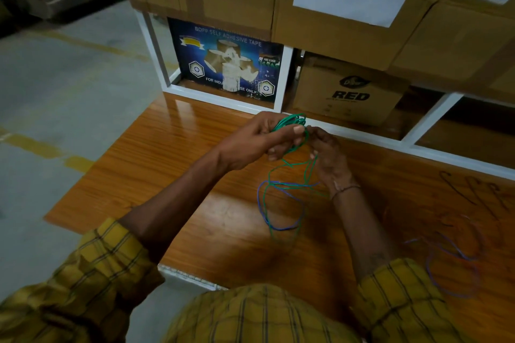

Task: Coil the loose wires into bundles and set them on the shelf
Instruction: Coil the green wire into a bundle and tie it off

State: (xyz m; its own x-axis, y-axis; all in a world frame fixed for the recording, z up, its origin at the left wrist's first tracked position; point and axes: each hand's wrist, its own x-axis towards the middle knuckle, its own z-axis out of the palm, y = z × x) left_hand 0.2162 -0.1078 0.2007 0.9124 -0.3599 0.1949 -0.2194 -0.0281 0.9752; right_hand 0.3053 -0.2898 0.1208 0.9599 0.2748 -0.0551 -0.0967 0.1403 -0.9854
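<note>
Green wire (289, 122) held at frame centre, above wooden bench (195, 170): small coil clenched in left hand (267, 138), strand pinched by right hand (330, 160). Loose green loops hung below, tangled with blue wire (278, 227). Further blurred wires (451, 262) seen at lower right. Tape box (225, 61) stored in shelf (281, 78) behind.

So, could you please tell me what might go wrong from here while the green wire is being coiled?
The green wire hangs down from the left hand and right hand and crosses the blue wire on the wooden table, so winding on may drag the blue one in and tangle the coil. Another loose wire lies near the right sleeve and could snag.
</note>
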